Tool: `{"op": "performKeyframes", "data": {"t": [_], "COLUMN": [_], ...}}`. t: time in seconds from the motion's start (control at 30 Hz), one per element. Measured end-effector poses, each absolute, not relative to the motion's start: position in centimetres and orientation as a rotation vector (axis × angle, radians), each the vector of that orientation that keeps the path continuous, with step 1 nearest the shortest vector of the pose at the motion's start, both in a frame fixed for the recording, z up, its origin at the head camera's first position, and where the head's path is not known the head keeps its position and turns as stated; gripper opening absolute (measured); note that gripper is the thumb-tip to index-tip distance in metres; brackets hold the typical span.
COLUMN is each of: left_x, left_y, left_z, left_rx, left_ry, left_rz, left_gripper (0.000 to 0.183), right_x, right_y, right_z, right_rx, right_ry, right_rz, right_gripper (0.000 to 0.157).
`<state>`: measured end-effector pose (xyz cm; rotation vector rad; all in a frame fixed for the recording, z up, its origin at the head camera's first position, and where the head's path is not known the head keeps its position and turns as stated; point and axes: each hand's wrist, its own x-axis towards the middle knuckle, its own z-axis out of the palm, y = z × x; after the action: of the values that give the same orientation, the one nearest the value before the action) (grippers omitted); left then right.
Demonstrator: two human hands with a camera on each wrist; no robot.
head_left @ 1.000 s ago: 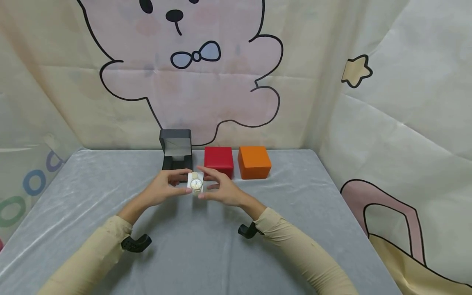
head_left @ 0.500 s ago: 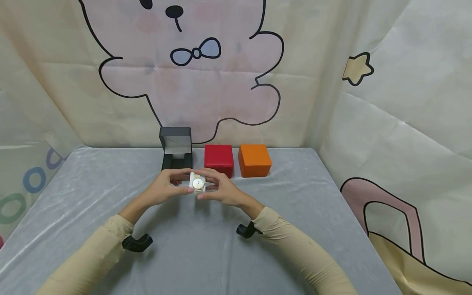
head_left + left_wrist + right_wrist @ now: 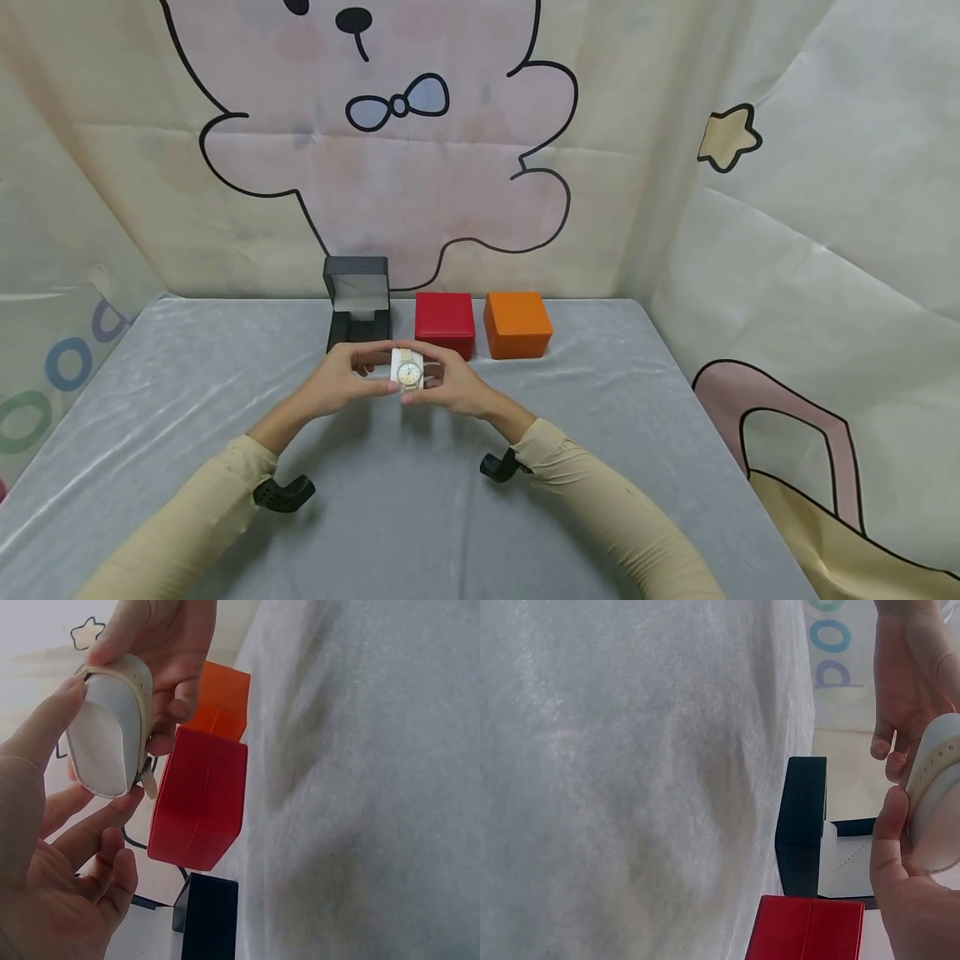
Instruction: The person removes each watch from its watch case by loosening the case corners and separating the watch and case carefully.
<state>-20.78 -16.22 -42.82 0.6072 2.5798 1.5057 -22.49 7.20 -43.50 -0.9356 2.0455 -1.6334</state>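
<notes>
A wristwatch (image 3: 409, 374) with a pale round dial and cream strap (image 3: 140, 694) is wrapped round a white watch cushion (image 3: 101, 746), held up above the table. My left hand (image 3: 341, 383) pinches the cushion's left end between thumb and fingers. From the other side my right hand (image 3: 461, 387) holds the watch and cushion, its thumb at the near edge and fingers behind. In the left wrist view the strap's loose tail hangs beside the cushion. The dial faces up toward the head camera and is hidden in both wrist views.
Behind the hands stands a black watch box (image 3: 358, 300) with its lid raised. A red box (image 3: 445, 323) and an orange box (image 3: 517, 325), both closed, stand to its right. Grey cloth covers the table (image 3: 420, 517); a printed curtain (image 3: 480, 200) hangs behind.
The watch and cushion have shifted slightly right, along with my left hand. My right hand's fingers, earlier spread beside the watch, have come in against it. The boxes stay put.
</notes>
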Motion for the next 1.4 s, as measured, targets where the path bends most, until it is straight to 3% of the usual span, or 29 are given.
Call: {"op": "performKeyframes", "data": {"t": [1.03, 1.4], "left_x": [-21.0, -20.91], "left_y": [-16.55, -16.26], "left_z": [-42.41, -42.6], "left_rx": [0.618, 0.632], "left_ry": [2.575, 2.557], "left_rz": [1.479, 1.487], "left_gripper": [0.071, 0.065], "right_x": [-23.04, -23.01], "right_y": [6.74, 6.93], "right_z": [-43.04, -43.38], "right_rx": [-0.897, -0.867], "right_ry": [2.103, 2.046], "right_rz": [-1.579, -1.594], "right_gripper": [0.071, 0.065]}}
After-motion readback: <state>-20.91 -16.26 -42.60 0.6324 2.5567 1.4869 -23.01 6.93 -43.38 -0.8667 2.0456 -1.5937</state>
